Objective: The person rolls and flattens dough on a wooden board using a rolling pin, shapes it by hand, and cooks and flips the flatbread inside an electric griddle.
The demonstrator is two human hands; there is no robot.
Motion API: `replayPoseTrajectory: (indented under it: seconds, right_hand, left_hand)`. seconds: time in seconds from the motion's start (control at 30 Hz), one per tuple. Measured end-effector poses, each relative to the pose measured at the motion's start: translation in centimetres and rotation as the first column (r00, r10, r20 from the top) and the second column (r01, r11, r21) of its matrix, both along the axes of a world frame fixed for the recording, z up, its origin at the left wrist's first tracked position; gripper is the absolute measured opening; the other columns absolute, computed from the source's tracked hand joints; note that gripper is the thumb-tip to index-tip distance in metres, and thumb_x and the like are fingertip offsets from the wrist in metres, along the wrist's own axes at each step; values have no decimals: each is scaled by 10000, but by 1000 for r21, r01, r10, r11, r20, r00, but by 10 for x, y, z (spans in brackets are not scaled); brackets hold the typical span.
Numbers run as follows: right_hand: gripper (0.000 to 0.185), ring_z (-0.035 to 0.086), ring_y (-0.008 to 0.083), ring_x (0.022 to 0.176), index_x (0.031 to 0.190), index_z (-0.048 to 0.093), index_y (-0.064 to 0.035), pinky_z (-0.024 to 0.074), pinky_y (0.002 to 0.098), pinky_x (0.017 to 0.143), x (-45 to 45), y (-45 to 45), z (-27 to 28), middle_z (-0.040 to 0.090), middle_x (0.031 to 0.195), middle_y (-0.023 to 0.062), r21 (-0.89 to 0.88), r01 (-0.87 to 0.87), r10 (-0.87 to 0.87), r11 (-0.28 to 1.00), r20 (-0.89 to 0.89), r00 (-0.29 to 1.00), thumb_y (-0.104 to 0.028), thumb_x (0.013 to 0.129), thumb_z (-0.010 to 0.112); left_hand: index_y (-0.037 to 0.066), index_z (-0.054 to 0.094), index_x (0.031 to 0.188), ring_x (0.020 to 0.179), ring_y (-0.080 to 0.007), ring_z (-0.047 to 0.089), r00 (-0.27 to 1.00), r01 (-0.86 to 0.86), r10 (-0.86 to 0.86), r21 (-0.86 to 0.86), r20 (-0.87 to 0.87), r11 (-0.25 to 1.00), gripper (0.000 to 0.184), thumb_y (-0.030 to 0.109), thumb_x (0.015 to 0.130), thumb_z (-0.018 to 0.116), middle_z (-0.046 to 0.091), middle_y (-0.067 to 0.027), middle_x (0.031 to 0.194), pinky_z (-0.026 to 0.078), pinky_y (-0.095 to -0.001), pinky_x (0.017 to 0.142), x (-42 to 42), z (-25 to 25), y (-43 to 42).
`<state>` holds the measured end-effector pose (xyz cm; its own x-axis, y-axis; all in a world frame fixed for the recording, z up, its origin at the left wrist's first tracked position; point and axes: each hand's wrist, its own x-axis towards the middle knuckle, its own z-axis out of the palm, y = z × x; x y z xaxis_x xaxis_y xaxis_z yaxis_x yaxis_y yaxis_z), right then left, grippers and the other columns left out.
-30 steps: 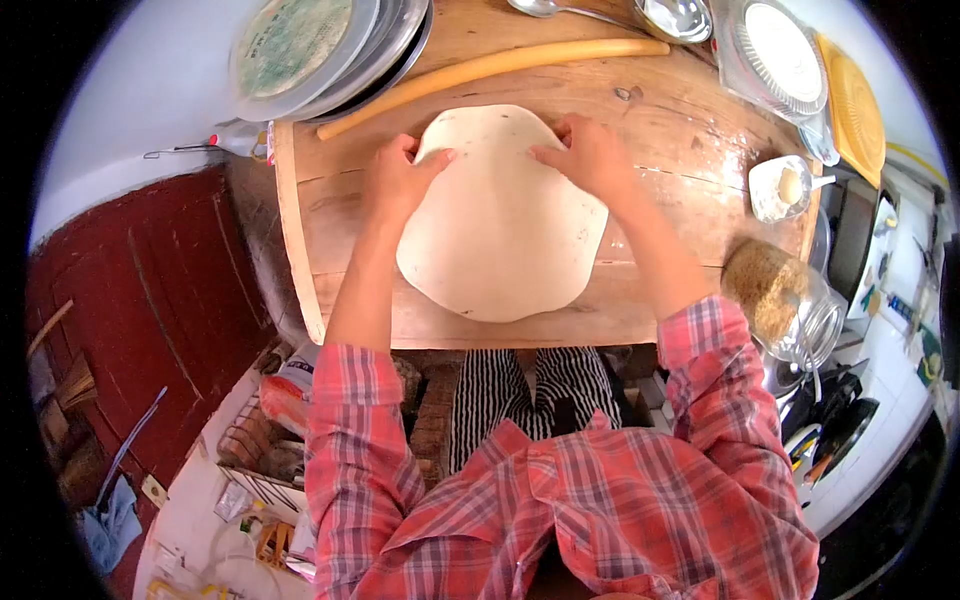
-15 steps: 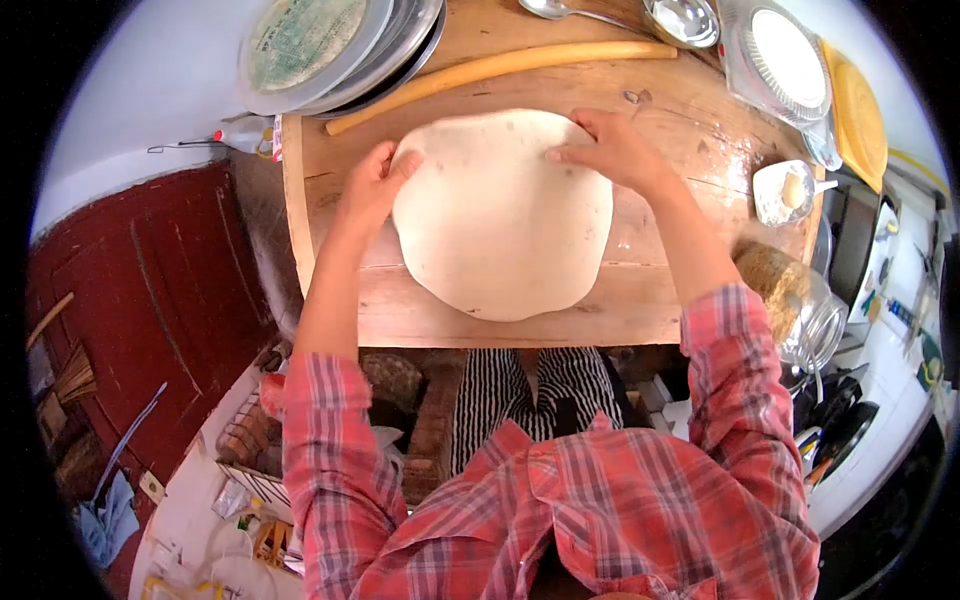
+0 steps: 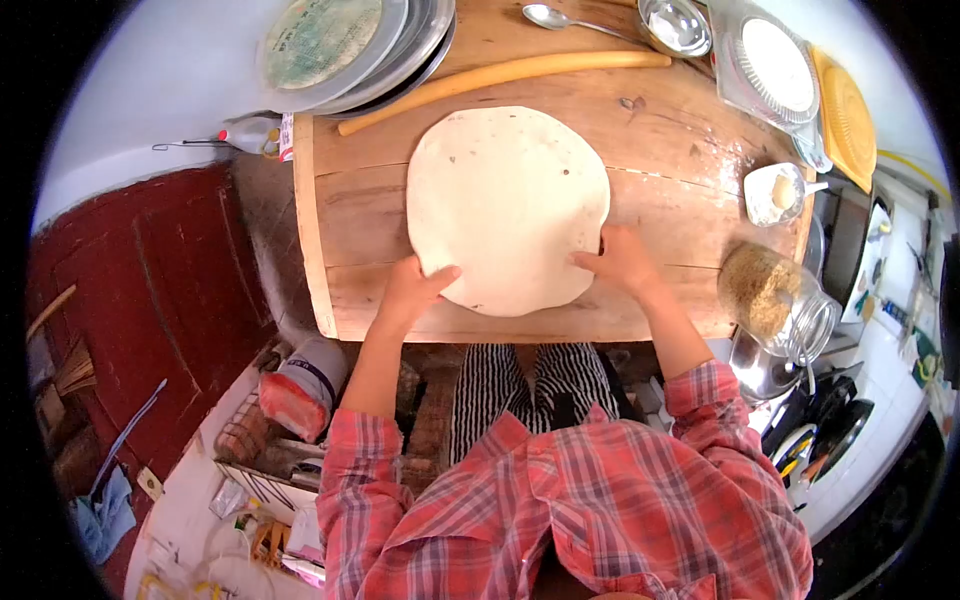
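Note:
A wide, roundish sheet of rolled dough (image 3: 508,205) lies on the wooden board, pale with a few dark specks on its upper face. My left hand (image 3: 415,290) grips its near left edge, thumb on top and the other fingers mostly hidden at the rim. On the near right edge, my right hand (image 3: 622,262) holds the sheet the same way, thumb over the dough. Beyond the far side of the sheet rests a long, slightly curved-looking wooden rolling pin (image 3: 510,72), touched by neither hand.
Stacked round metal trays (image 3: 420,60) stand at the far left of the wooden board (image 3: 670,215). A spoon (image 3: 570,18) and metal bowl (image 3: 680,25) sit at the back. Rightward are a clear plastic container (image 3: 765,70), a small white dish (image 3: 772,195) and a tipped glass jar (image 3: 775,295).
Both hands have moved from the dough's far edge to its near edge, toward my body. The sheet's outline has shifted, and more dark specks show on its upper face.

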<state>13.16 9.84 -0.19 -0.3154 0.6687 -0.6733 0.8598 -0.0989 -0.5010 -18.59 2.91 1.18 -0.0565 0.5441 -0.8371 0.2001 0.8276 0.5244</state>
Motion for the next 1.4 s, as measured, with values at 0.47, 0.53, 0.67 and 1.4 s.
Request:
replayPoseTrajectory:
  seconds: [0.47,0.53,0.67,1.4]
  right_hand:
    - [387,640,124,753,1163,581,-12,525,245,627,1,-51,4,670,949,56,-511,636,-815,579,-328,478,-221,864,710]
    - [398,639,124,753,1161,578,0,524,245,624,-6,-71,10,670,937,56,-513,710,-876,482,-259,407,-227,863,712]
    - [400,641,135,751,1150,564,46,528,246,619,-26,-83,4,667,917,72,-505,710,-867,491,-205,454,-139,835,726]
    - [299,605,191,995,1137,556,-20,527,337,862,-66,-127,8,621,1098,80,-666,740,-989,90,-146,-11,-76,868,672]
  left_hand:
    - [-53,503,1234,1019,-249,626,772,-565,559,-74,304,822,505,290,897,658,607,-162,1167,528,-377,898,20,-5,-44]
    - [-72,502,1209,1008,-255,627,803,-540,535,-59,263,839,554,322,872,694,590,-193,1168,536,-367,873,39,-1,-53]
    - [-64,554,1124,908,-229,632,789,-562,573,-116,223,819,475,289,854,722,617,-151,1050,565,-337,781,59,-13,-57]
    - [6,436,1335,1221,-224,496,406,-813,810,-239,423,532,585,381,921,612,540,-113,1289,396,-371,1037,44,-9,-62]
